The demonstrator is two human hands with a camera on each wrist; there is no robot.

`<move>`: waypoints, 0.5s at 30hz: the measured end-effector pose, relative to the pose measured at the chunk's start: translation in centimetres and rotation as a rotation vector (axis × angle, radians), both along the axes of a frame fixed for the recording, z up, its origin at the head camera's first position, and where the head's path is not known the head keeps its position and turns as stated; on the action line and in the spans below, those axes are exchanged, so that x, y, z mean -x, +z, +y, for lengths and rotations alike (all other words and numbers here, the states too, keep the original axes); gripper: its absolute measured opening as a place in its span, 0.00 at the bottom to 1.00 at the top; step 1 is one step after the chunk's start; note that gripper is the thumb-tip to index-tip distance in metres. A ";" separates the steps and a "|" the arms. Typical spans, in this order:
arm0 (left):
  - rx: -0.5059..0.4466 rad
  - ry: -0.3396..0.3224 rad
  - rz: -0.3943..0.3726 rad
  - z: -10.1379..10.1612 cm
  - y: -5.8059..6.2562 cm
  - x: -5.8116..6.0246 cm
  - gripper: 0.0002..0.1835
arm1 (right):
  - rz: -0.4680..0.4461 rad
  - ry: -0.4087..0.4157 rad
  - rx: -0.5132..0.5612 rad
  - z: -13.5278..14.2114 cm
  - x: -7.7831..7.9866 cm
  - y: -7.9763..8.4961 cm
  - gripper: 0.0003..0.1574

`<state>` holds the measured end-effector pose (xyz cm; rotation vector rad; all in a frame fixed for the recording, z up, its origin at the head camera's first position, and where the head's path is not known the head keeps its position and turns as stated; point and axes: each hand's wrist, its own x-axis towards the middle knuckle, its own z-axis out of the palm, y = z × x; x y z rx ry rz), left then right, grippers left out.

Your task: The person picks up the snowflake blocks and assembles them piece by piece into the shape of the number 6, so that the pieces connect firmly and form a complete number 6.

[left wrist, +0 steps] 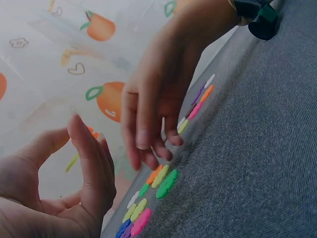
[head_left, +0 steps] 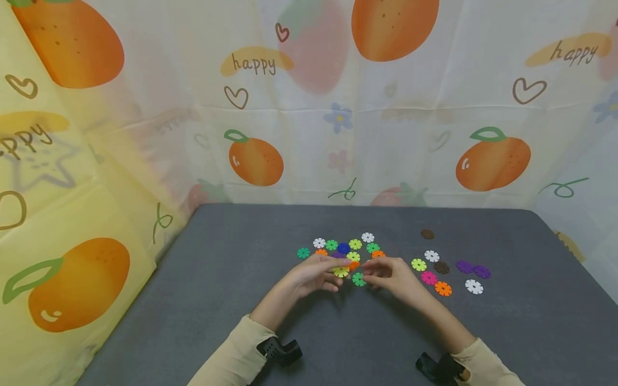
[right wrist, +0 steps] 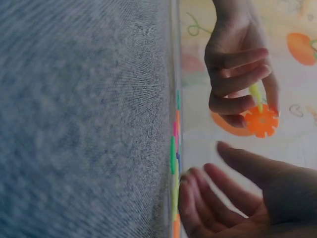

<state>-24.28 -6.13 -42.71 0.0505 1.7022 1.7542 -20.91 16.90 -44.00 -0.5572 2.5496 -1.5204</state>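
Observation:
My left hand (head_left: 311,276) pinches an orange notched plastic disc (right wrist: 261,121) between thumb and fingertips, raised above the table. A yellow notched disc (right wrist: 255,95) is joined to it at an angle, seen nearly edge-on in the right wrist view. Just to the right is my right hand (head_left: 397,276), its fingers loosely bent and nothing between thumb and fingers. Its fingertips point toward the joined discs, with a gap between the two hands. A green disc (head_left: 359,279) lies on the table below that gap.
Several loose discs lie beyond the hands on the grey table (head_left: 232,241), among them a blue disc (head_left: 343,248) and a white disc (head_left: 368,237). More are scattered to the right, including a pink disc (head_left: 428,277) and a purple disc (head_left: 482,272). A printed cloth (head_left: 299,123) hangs behind.

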 end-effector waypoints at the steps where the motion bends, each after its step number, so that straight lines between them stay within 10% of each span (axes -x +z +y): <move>1: -0.003 0.001 -0.004 0.0 0.0 0.0 0.20 | 0.008 -0.004 -0.022 0.1 0.1 -0.2 0.21; 15: -0.034 -0.005 -0.004 -0.1 -0.4 0.1 0.21 | 0.166 0.072 -0.173 -0.1 0.3 -1.9 0.24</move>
